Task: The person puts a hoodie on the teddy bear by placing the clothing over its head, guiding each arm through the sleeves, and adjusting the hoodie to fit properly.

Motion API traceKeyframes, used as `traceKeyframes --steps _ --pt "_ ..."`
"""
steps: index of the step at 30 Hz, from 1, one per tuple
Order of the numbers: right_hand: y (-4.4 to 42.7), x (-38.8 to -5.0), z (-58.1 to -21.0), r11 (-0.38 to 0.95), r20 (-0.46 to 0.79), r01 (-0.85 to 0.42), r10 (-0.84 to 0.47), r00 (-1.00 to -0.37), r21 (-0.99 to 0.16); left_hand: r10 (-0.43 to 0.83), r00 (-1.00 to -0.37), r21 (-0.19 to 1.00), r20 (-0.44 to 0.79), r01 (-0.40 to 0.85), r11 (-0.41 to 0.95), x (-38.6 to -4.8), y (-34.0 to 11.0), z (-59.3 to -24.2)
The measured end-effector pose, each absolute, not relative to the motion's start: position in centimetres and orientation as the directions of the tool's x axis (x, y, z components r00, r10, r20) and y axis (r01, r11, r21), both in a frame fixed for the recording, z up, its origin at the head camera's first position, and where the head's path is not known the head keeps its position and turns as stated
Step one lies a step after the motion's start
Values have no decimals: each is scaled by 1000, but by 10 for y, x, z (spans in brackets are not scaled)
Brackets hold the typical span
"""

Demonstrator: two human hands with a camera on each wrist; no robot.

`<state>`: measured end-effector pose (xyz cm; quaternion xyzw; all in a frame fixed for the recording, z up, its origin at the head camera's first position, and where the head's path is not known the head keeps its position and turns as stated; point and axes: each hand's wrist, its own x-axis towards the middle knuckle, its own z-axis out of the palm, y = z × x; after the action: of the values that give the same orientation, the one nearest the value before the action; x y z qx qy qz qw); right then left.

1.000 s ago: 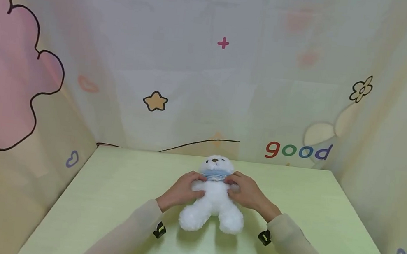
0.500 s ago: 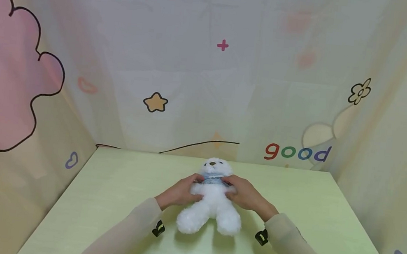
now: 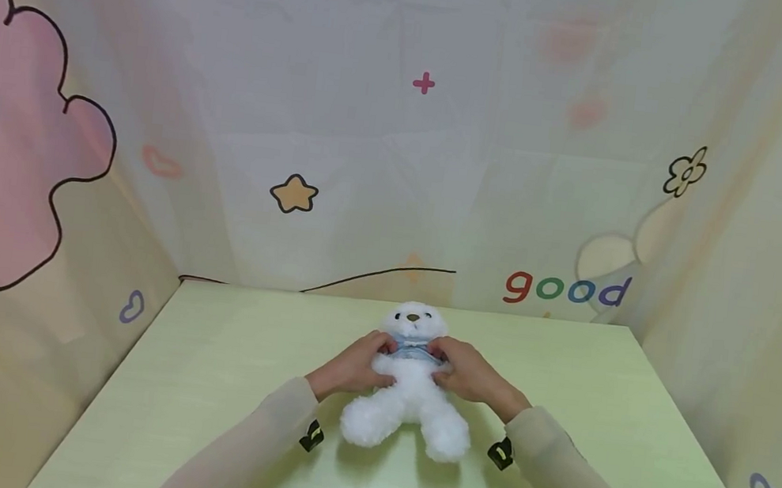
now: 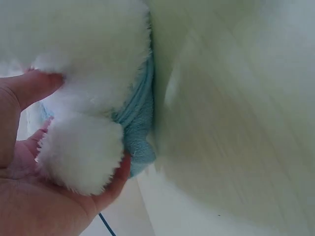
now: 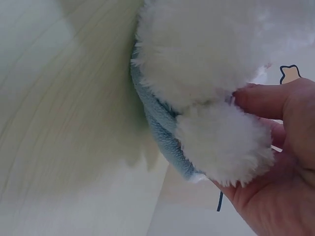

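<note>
Near the middle of the back edge of the table is the white teddy bear, left hand and right hand each curled round one arm. Light, matching pressure should hold it straight without tugging the blue scarf.

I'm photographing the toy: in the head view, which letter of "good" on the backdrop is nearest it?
The red g, leftmost of the four; the green o, blue o and purple d lie farther from the toy.
</note>
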<state>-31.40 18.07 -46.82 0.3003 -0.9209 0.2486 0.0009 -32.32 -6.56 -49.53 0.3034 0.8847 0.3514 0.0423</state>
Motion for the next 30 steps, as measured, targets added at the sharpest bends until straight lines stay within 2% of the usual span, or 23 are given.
traceKeyframes --steps 4,9,15,18,20,24,27,30 --pt "181 -316 -471 698 171 -563 -550 -817 -442 588 -795 619 152 540 570 -321 -63 -495" --pt "179 -317 -474 689 209 -619 -587 -782 -378 572 -809 579 136 533 617 -318 -57 -492" --pt "173 -312 -476 697 257 -663 -612 -748 -272 575 -799 402 178 592 698 -316 -51 -490" --pt "174 -308 -476 697 228 -657 -617 -754 -287 579 -784 337 223 619 709 -316 -53 -493" --pt "177 -307 -477 698 181 -634 -612 -770 -335 583 -781 353 224 622 698 -316 -58 -496" --pt "183 -307 -477 698 107 -576 -593 -798 -426 613 -777 498 140 591 635 -317 -67 -499" --pt "182 -308 -477 693 142 -603 -603 -785 -394 635 -767 578 86 558 596 -318 -71 -500" --pt "177 -307 -478 686 226 -670 -632 -742 -282 650 -747 536 140 609 584 -318 -71 -501"
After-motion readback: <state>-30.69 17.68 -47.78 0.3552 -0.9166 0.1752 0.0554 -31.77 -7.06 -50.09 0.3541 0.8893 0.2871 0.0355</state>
